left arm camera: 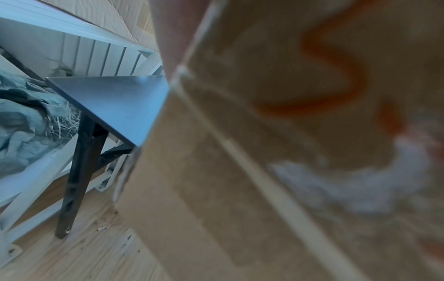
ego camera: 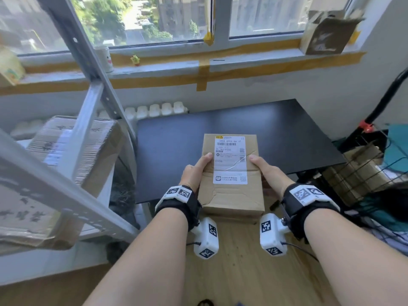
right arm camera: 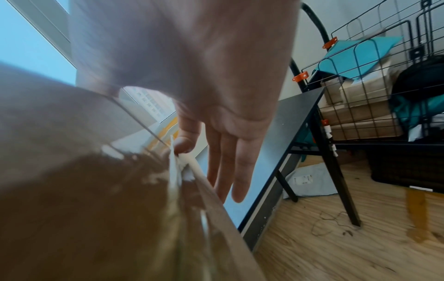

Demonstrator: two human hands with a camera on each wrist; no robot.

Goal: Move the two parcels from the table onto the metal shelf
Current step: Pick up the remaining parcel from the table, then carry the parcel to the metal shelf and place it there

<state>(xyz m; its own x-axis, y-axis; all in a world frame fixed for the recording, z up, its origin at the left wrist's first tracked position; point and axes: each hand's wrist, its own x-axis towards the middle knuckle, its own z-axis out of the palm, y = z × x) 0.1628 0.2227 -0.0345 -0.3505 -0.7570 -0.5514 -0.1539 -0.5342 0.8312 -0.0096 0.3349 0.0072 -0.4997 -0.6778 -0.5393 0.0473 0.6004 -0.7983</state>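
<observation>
Both hands are clamped on one parcel (ego camera: 230, 173), one per long side: left hand (ego camera: 194, 173) w/ thumb on top and fingers under the left edge, right hand (ego camera: 267, 175) mirrored on the right edge. In the right wrist view the fingers (right arm camera: 230, 167) run fairly straight along the box's side/underside, thumb over the top, so it's a squeeze-and-cradle hold, not a pinch.

Where it is: the parcel is off the surface (ego camera: 276, 138), held in the air at the near edge, half over the surface and half over the wood floor (ego camera: 242, 272). The metal shelf (ego camera: 72, 195) stands to the left, w/ a big taped carton (ego camera: 88, 146) already on one level. No 2nd parcel visible on the surface, so prob. this is the last one; can't confirm.

Orientation: label (ego camera: 229, 160) side up, flat and roughly level. Long axis runs away from the body, short ends near and far. Printed text reads upright from the person's side.

Doing the step well, my judgement:
- Keep it level, grip even on both sides; the cardboard looks creased at the near end, so don't crush it.
- Swing left w/ the whole torso rather than just the wrists.
- Mind the slanted shelf post (ego camera: 88, 54) and crossbars; go in short end first thru the opening.
- Pick a free spot beside the carton, set the base down fully, then let go.
</observation>
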